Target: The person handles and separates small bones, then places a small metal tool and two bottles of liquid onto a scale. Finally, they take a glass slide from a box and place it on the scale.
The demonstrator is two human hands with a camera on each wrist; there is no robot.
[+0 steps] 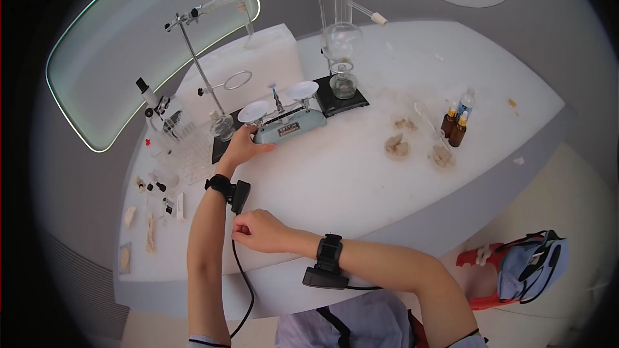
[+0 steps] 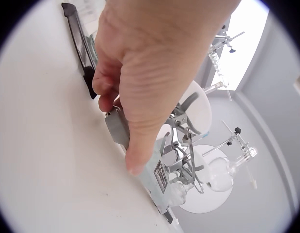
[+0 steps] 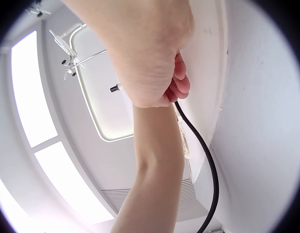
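Note:
A pale green balance scale with two white pans stands on the white table. My left hand grips its left end, the thumb lying along the front and the fingers bent around the end, as the left wrist view of that hand shows. Nearer the table's front edge, my right hand has curled fingers. From these fingers the black cable of the left wrist camera runs down, pinched close to the fingertips.
Behind the scale rise two stands, one with a ring, one holding a distilling flask. A microscope, glass tubes and small bottles crowd the left. Brown dropper bottles, a plastic bottle and dishes of crumbly material are at right.

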